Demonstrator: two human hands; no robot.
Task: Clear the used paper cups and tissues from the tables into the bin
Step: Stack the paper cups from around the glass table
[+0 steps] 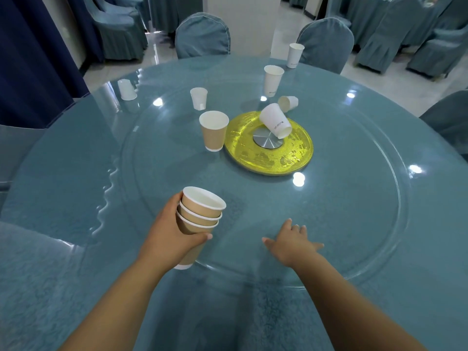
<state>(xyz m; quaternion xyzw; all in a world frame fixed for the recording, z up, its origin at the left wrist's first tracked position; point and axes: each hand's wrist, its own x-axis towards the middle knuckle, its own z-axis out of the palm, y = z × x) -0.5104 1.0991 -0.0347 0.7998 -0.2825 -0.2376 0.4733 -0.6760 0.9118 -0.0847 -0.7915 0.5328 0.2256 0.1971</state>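
Brown paper cups nested in a stack lie tilted in the left hand, whose fingers and thumb wrap round them above the near part of the counter. To the stack's right, the right hand reaches out with fingers spread, holding nothing. Farther in, a single brown cup stands upright just beside a gold plate, on which a white cup lies tipped over.
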